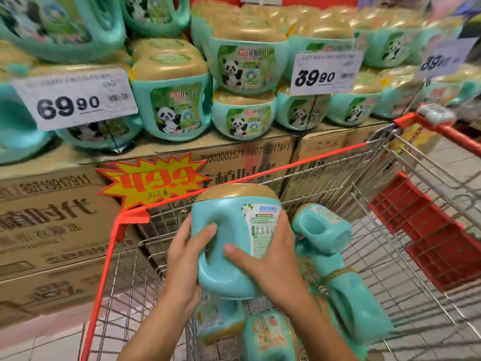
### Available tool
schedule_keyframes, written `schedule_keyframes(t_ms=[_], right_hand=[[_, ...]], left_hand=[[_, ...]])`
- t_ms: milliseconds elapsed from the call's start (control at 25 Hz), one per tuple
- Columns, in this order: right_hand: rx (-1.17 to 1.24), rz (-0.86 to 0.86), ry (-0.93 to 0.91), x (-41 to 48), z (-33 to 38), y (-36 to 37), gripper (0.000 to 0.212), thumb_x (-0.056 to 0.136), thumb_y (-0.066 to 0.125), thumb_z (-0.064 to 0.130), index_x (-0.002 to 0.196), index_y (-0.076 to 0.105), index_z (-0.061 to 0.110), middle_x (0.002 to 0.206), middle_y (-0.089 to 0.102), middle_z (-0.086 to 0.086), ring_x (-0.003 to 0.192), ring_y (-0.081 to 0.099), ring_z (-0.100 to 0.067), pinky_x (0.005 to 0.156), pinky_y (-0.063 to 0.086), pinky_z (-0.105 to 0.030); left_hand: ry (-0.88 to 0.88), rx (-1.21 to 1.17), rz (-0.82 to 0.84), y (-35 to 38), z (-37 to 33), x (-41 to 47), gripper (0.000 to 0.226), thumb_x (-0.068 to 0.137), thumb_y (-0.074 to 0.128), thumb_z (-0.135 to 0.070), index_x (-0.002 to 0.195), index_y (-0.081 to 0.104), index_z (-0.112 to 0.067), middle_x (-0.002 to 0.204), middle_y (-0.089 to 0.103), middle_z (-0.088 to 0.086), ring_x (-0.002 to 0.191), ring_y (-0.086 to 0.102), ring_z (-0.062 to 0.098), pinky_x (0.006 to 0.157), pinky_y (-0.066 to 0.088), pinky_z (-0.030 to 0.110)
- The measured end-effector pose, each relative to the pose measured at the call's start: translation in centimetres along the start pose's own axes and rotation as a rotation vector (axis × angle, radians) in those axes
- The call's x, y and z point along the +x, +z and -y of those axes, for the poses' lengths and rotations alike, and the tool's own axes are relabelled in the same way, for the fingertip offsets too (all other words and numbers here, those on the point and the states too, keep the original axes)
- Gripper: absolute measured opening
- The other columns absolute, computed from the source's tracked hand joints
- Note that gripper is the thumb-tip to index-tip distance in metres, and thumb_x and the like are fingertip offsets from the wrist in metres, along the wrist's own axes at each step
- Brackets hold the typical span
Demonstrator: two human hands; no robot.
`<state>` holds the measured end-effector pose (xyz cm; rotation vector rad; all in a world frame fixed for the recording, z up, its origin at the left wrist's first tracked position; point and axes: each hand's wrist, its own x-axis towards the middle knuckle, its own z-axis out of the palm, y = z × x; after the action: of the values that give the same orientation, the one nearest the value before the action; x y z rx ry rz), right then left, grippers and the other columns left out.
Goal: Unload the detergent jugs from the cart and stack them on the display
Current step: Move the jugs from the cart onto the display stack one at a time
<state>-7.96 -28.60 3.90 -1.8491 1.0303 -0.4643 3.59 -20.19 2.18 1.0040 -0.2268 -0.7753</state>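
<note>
While the display (260, 155) at 12 o'clock is stacked jug-on-cap and the cart (260, 173) sits at 6 o'clock, the jug (242, 209) above it has left hand (186, 259) and right hand (270, 261) each with grip clamped on its smooth sides, not through the handle, so it may slip or topple neighbours.

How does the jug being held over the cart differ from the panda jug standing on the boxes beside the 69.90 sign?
The held jug is gripped by the left hand and right hand above the cart. The display jug stands untouched on cardboard boxes. The held jug shows its handle and a white text label, while the display jug shows a green panda label. Both are teal with gold caps.
</note>
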Motion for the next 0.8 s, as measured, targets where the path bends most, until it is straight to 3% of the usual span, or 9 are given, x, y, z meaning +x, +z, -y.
schedule_keyframes(t_ms=[80, 200, 280, 360, 440, 560, 680, 800], right_hand=[[0.124, -0.037, 0.027, 0.0, 0.1, 0.3, 0.131, 0.039, 0.072, 0.070, 0.149, 0.017, 0.022, 0.144, 0.038, -0.001, 0.132, 0.040, -0.020, 0.111, 0.035, -0.040], [0.630, 0.021, 0.041, 0.4, -0.6, -0.9, 0.096, 0.046, 0.082, 0.044, 0.133, 0.047, 0.022, 0.119, 0.066, -0.005, 0.106, 0.065, -0.024, 0.088, 0.055, -0.043], [0.873, 0.127, 0.056, 0.4, -1.2, -1.7, 0.081, 0.055, 0.082, 0.033, 0.130, 0.054, 0.018, 0.120, 0.067, -0.012, 0.106, 0.066, -0.030, 0.081, 0.056, -0.040], [0.973, 0.237, 0.045, 0.2, -1.4, -1.7, 0.077, 0.063, 0.079, 0.028, 0.133, 0.052, 0.012, 0.126, 0.063, -0.019, 0.114, 0.061, -0.038, 0.088, 0.053, -0.047], [0.982, 0.305, 0.032, -0.1, -1.1, -1.5, 0.073, 0.067, 0.076, 0.027, 0.134, 0.051, 0.010, 0.128, 0.061, -0.021, 0.116, 0.059, -0.040, 0.093, 0.051, -0.050], [0.832, 0.305, 0.028, -0.5, 0.1, -2.2, 0.065, 0.069, 0.074, 0.039, 0.129, 0.057, 0.022, 0.121, 0.068, -0.010, 0.109, 0.066, -0.028, 0.081, 0.055, -0.036], [0.646, 0.219, -0.088, -1.4, 1.6, -2.8, 0.050, 0.067, 0.072, 0.058, 0.115, 0.061, 0.047, 0.114, 0.070, 0.014, 0.103, 0.068, -0.008, 0.075, 0.055, -0.020], [0.428, 0.089, -0.198, -2.1, 2.6, -1.2, 0.069, 0.062, 0.078, 0.058, 0.124, 0.053, 0.043, 0.115, 0.067, 0.016, 0.103, 0.066, -0.006, 0.082, 0.055, -0.025]], left_hand=[[0.027, 0.081, 0.025, -0.2, -0.6, -0.4, 0.055, 0.068, 0.079, -0.018, 0.121, 0.065, -0.020, 0.108, 0.074, 0.003, 0.092, 0.072, 0.015, 0.065, 0.057, 0.024], [0.043, 0.140, 0.050, -1.3, -1.9, -0.5, 0.073, 0.054, 0.086, -0.046, 0.120, 0.065, -0.022, 0.114, 0.073, 0.004, 0.098, 0.071, 0.015, 0.071, 0.056, 0.020], [-0.030, 0.166, 0.068, -1.4, -2.0, -0.4, 0.083, 0.051, 0.086, -0.047, 0.126, 0.059, -0.023, 0.121, 0.070, 0.007, 0.102, 0.069, 0.018, 0.078, 0.056, 0.027], [-0.169, 0.108, 0.134, -0.9, -1.3, -0.6, 0.101, 0.039, 0.092, -0.050, 0.130, 0.057, -0.020, 0.123, 0.068, 0.008, 0.105, 0.068, 0.022, 0.083, 0.055, 0.034], [-0.311, -0.086, 0.186, -0.4, -0.6, -1.0, 0.101, 0.027, 0.096, -0.049, 0.117, 0.067, -0.012, 0.112, 0.072, 0.012, 0.096, 0.072, 0.024, 0.072, 0.059, 0.034], [-0.317, -0.171, 0.253, -0.5, -0.3, -1.6, 0.080, 0.030, 0.096, -0.048, 0.100, 0.078, -0.013, 0.105, 0.074, 0.014, 0.090, 0.073, 0.025, 0.066, 0.059, 0.033], [-0.209, -0.108, 0.184, -0.1, -0.6, -2.0, 0.092, 0.040, 0.093, -0.047, 0.122, 0.067, -0.013, 0.116, 0.070, 0.015, 0.095, 0.071, 0.025, 0.071, 0.059, 0.034], [-0.042, 0.059, 0.057, -0.8, -1.2, -2.2, 0.098, 0.048, 0.086, -0.036, 0.138, 0.049, -0.026, 0.122, 0.069, 0.004, 0.102, 0.070, 0.018, 0.070, 0.058, 0.027]])
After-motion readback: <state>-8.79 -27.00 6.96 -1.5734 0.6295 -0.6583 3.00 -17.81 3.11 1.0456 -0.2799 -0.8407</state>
